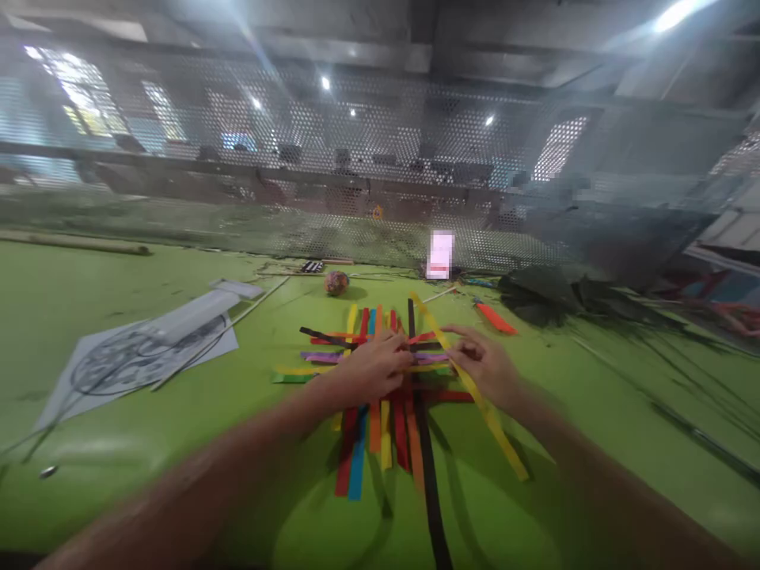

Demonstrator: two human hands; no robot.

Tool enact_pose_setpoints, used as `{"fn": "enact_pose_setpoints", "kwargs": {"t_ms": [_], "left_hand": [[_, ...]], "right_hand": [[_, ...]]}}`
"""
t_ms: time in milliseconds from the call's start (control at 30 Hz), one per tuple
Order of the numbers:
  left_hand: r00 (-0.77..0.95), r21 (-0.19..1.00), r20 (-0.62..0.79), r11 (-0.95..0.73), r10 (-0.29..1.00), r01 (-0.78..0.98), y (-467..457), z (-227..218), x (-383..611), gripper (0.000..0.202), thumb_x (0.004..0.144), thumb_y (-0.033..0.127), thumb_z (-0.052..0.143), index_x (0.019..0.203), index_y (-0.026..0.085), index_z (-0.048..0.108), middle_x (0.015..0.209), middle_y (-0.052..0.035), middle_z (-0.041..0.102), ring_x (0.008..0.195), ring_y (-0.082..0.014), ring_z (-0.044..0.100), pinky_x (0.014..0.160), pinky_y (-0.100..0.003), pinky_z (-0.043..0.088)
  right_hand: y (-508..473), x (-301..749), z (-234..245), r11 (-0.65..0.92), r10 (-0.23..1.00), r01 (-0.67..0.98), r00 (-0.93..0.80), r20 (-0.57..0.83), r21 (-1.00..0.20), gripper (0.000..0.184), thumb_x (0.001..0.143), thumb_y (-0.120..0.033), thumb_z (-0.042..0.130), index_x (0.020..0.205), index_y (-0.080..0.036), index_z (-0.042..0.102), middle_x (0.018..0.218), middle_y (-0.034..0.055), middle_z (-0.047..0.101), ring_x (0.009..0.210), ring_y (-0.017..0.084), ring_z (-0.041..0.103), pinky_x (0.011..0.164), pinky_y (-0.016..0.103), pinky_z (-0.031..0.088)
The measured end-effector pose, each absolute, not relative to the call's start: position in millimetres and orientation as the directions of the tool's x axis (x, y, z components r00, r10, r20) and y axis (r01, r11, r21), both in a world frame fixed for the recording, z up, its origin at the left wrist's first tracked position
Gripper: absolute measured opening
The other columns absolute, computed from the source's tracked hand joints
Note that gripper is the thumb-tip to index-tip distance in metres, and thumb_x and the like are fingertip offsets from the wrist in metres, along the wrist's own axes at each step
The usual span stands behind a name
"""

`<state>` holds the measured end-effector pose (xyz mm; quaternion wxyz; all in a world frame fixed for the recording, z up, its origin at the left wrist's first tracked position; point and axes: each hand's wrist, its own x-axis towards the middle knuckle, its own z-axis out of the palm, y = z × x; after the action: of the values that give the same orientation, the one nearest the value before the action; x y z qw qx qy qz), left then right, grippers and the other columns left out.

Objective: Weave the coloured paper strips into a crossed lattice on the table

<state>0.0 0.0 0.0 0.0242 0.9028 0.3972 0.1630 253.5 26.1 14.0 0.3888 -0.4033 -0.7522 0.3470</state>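
At the left of the green bench [148, 435], one pole [77, 241] is lying close to the far edge, and one small shiny piece [48, 472] is sitting toward the near edge. Between them, one patterned sheet [136, 360] is lying with one paper roll [190, 313] on it and one long pale stick [255, 304] slanting over it. Near the far edge, one striped piece [312, 267] and one multicoloured ball [336, 283] are resting apart.

In the middle, between the far and near edges, the coloured strips [401, 431] are crossing one another. I am counting five ends at their left (black, red, purple, yellow, green) and eight toward the near edge: two red, two orange, two yellow, one blue, one black. The left hand [377, 364] is resting on the crossing, fingers bent; whether they are pinching a strip, I cannot tell. Beside it, the right hand [490, 368] is pinching one slanting yellow strip [492, 422] between thumb and fingers.

The step in hand appears to be interlacing, the left hand steadying the crossing; the next move seems to be calling for flat strips and careful lining-up of the yellow one.

Beyond the right hand, one orange-red piece [495, 318] is lying beside a dark leafy heap [534, 294], and one dark rod [706, 439] is pointing toward the near right corner.
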Motion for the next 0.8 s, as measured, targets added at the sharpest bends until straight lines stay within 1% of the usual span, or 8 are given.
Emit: {"fn": "enact_pose_setpoints", "kwargs": {"t_ms": [100, 200, 300, 367, 433, 500, 600, 800], "left_hand": [[0.625, 0.153, 0.234, -0.663, 0.745, 0.733, 2, -7, 2, 0.031, 0.095, 0.015, 0.059, 0.124, 0.019, 0.069, 0.129, -0.0118, 0.063, 0.122, -0.0299, 0.058, 0.107, -0.044, 0.051], [0.62, 0.153, 0.22, -0.654, 0.753, 0.741, 2, -11, 2, 0.033, 0.096, 0.017, 0.059, 0.127, 0.02, 0.068, 0.133, -0.012, 0.061, 0.126, -0.0306, 0.056, 0.11, -0.046, 0.049], [0.604, 0.154, 0.244, -0.645, 0.759, 0.749, 2, -15, 3, 0.029, 0.1, 0.022, 0.057, 0.126, 0.021, 0.069, 0.132, -0.0119, 0.061, 0.125, -0.0306, 0.056, 0.108, -0.046, 0.049], [0.591, 0.137, 0.26, -0.635, 0.764, 0.76, 1, -16, 4, 0.026, 0.102, 0.025, 0.055, 0.122, 0.02, 0.071, 0.128, -0.0121, 0.062, 0.122, -0.0308, 0.056, 0.106, -0.046, 0.05], [0.588, 0.121, 0.272, -0.633, 0.762, 0.764, 1, -17, 5, 0.023, 0.101, 0.024, 0.056, 0.117, 0.019, 0.072, 0.127, -0.0117, 0.063, 0.121, -0.0309, 0.056, 0.105, -0.046, 0.05], [0.595, 0.124, 0.282, -0.644, 0.753, 0.755, 0, -17, 6, 0.022, 0.102, 0.023, 0.055, 0.115, 0.019, 0.071, 0.129, -0.0105, 0.064, 0.121, -0.0302, 0.056, 0.106, -0.046, 0.049], [0.609, 0.145, 0.291, -0.663, 0.738, 0.734, -1, -17, 7, 0.022, 0.104, 0.023, 0.053, 0.117, 0.02, 0.07, 0.13, -0.0083, 0.067, 0.12, -0.029, 0.055, 0.107, -0.045, 0.048], [0.598, 0.162, 0.271, -0.649, 0.754, 0.744, -2, -15, 8, 0.02, 0.104, 0.024, 0.054, 0.117, 0.019, 0.068, 0.125, -0.0083, 0.068, 0.118, -0.0295, 0.054, 0.106, -0.047, 0.048]], "right_hand": [[25, 252, 10, 0.48, 0.864, 0.363, -0.351, 0.36, -0.799, 0.031, 0.09, -0.036, 0.064, 0.112, -0.019, 0.077, 0.068, -0.0007, 0.065, 0.06, 0.016, 0.057, 0.058, 0.028, 0.046], [26, 250, 9, 0.518, 0.851, 0.41, -0.334, 0.405, -0.751, 0.025, 0.091, -0.034, 0.061, 0.097, -0.02, 0.08, 0.078, 0.0041, 0.075, 0.069, 0.019, 0.067, 0.065, 0.031, 0.053], [37, 246, 11, 0.594, 0.804, 0.441, -0.344, 0.485, -0.673, 0.026, 0.096, -0.032, 0.056, 0.1, -0.021, 0.08, 0.093, 0.0076, 0.08, 0.086, 0.023, 0.074, 0.079, 0.035, 0.058], [48, 241, 11, 0.65, 0.76, 0.48, -0.398, 0.514, -0.588, 0.029, 0.097, -0.024, 0.052, 0.104, -0.022, 0.08, 0.104, 0.0086, 0.081, 0.099, 0.025, 0.075, 0.09, 0.038, 0.057], [59, 237, 9, 0.673, 0.739, 0.545, -0.463, 0.489, -0.501, 0.033, 0.094, -0.014, 0.051, 0.108, -0.022, 0.079, 0.112, 0.0089, 0.08, 0.105, 0.025, 0.073, 0.096, 0.04, 0.056], [64, 234, 4, 0.672, 0.739, 0.603, -0.517, 0.432, -0.43, 0.037, 0.092, -0.008, 0.051, 0.114, -0.021, 0.077, 0.116, 0.0096, 0.079, 0.106, 0.025, 0.073, 0.097, 0.04, 0.055], [64, 236, -3, 0.673, 0.738, 0.651, -0.556, 0.383, -0.352, 0.036, 0.095, -0.008, 0.051, 0.12, -0.018, 0.074, 0.119, 0.0114, 0.078, 0.106, 0.024, 0.071, 0.096, 0.038, 0.053], [55, 239, -4, 0.687, 0.718, 0.707, -0.628, 0.301, -0.165, 0.029, 0.099, -0.01, 0.053, 0.118, -0.017, 0.074, 0.11, 0.0117, 0.076, 0.104, 0.024, 0.067, 0.096, 0.038, 0.049]]}}
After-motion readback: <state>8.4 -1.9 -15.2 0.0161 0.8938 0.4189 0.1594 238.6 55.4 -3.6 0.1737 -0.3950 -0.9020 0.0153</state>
